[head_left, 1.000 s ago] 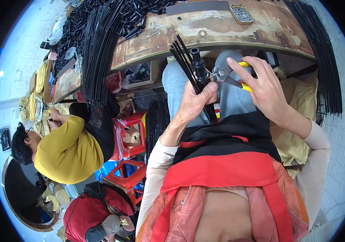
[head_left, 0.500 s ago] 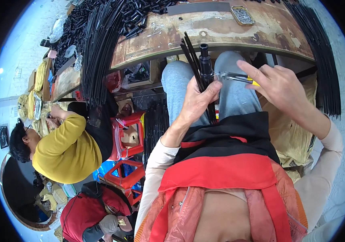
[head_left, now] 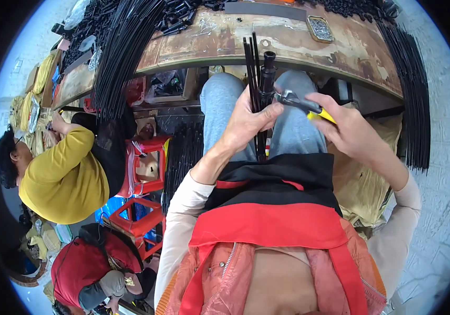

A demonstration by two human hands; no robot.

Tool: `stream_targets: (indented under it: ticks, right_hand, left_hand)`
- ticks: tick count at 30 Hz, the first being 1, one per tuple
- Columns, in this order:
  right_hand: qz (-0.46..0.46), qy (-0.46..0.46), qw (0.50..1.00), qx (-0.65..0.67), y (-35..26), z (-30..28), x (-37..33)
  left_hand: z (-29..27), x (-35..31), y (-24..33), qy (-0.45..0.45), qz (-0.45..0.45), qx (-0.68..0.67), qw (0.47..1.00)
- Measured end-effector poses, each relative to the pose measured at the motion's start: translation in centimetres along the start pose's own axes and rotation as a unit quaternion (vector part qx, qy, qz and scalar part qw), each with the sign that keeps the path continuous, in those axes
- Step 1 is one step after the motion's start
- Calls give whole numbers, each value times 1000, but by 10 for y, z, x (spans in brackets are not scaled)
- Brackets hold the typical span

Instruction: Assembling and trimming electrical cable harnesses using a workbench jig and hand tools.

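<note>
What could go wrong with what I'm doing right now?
The pliers are close to the thumb of your left hand, so a slip might nip it. That hand also holds thin rods bunched beside a thicker tube; if its grip loosened, some could slide out.

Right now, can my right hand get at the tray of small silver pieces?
Probably yes: nothing visible stands between your right hand and the tray, though that hand holds yellow-handled pliers.

No readable text, no legible labels, numbers or signs
</note>
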State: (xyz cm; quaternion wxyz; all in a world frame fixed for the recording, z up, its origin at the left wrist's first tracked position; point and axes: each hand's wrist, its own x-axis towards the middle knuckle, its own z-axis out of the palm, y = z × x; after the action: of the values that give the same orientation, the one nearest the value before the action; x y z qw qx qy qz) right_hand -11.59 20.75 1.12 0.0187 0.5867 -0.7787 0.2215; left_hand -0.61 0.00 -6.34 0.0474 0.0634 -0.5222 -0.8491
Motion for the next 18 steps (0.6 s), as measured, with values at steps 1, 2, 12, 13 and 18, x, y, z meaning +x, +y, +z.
stream_targets:
  ticks: [1,2,12,13,18]
  right_hand:
    - [141,-153,950,234,-5,-19,6]
    - [268,-290,804,444,-8,-30,9]
    - [91,-72,978,172,-16,-12,-6]
    - [195,-199,913,297,-23,-29,5]
    - [280,-320,747,512,-25,-26,-6]
  left_hand:
    - [3,0,5,-37,11,-42,998]
    - [5,-1,8,-75,22,-84,993]
    - [3,-3,33,-81,9,16,997]
    - [-1,-5,31,-90,20,-9,996]
    - [-5,-10,34,-159,-9,58,985]
